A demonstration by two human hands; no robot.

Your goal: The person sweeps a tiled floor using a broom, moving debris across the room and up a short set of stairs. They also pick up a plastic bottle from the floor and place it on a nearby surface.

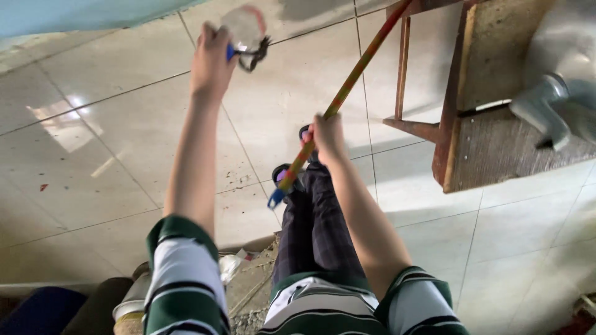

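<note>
My left hand (pixel 211 59) is stretched out over the tiled floor and grips a clear plastic bottle (pixel 245 28) with a blue cap and a dark strap hanging from it. My right hand (pixel 328 138) is closed around a long red and yellow stick (pixel 351 77) that runs from the upper right down to a blue tip (pixel 276 198) near my feet. My dark trousers (pixel 316 229) and dark sandals lie below the stick. Both sleeves are green and white striped.
A wooden table (pixel 456 124) with thin reddish legs stands at the right and carries a grey metal machine (pixel 555 93). Glossy pale floor tiles (pixel 112 142) spread to the left. Rubble, a crumpled wrapper and dark rounded objects (pixel 133 298) lie at the bottom left.
</note>
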